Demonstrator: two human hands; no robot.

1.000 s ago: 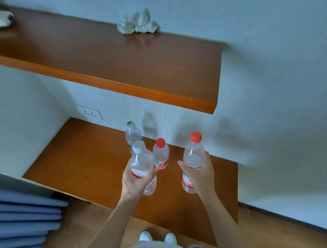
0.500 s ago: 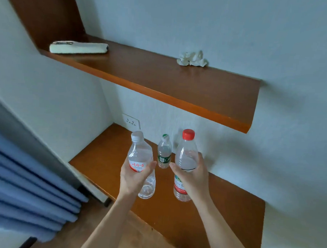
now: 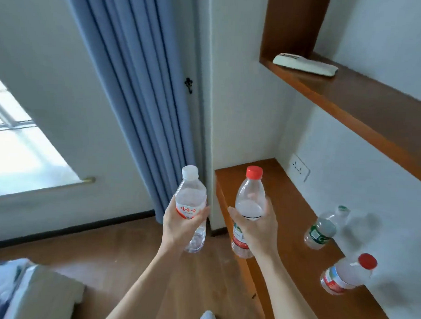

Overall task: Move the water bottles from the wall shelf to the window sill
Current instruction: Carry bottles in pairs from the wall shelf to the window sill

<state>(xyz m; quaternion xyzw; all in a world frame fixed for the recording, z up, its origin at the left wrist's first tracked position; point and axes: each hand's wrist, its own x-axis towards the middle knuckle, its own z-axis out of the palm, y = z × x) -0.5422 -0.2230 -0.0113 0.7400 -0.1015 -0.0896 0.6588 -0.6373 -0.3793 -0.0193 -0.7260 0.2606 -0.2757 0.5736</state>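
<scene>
Leftmost, at nine o'clock, the window [image 3: 14, 148] glares white above the sill [image 3: 58, 189], and the curtain [image 3: 140, 84] hangs from eleven down toward centre. Just below centre the left hand [image 3: 177, 230] curls round the waist of the white-cap bottle [image 3: 191, 199], thumb across its label, holding it upright in the air over the floor [image 3: 104, 246]; its contents look clear, but no level can be read. Close beside it, not touching, the right hand [image 3: 259, 233] wraps the held red-cap bottle [image 3: 250, 197], also upright, with a water line showing just above the fingers and its base overlapping the front edge of the lower shelf [image 3: 282, 198]. At four o'clock the green-cap bottle [image 3: 322, 229] stands on that shelf near the wall, blurred, seemingly part filled. At five o'clock the shelf red-cap bottle [image 3: 344, 276] stands further along, equally smeared. At one o'clock the upper shelf [image 3: 352, 100] carries a pale flat object [image 3: 305, 64] too soft to name. At seven o'clock a pale box [image 3: 42, 294] is cut off by the frame. Wood floor stretches from under the hands to the wall beneath the sill.
</scene>
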